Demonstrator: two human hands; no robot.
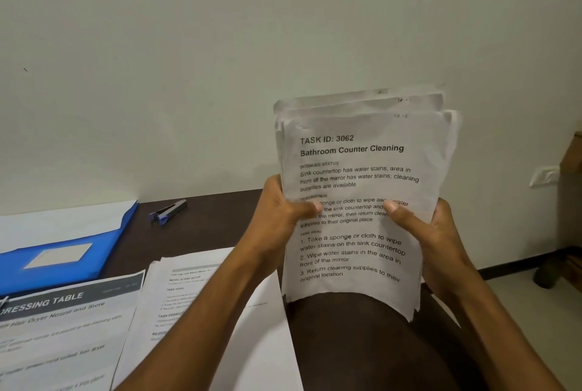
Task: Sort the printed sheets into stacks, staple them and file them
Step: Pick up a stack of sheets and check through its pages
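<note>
Upright above the dark table (195, 233), a bundle of printed sheets (362, 189) headed "Bathroom Counter Cleaning" was clasped by both hands: the left hand (283, 211) at its nine o'clock edge, the right hand (422, 227) at three o'clock, thumbs pressed on the front page. Toward nine o'clock lay a stapler (168, 211), a blue folder (63, 249) and two flat paper stacks (94, 334).
</note>
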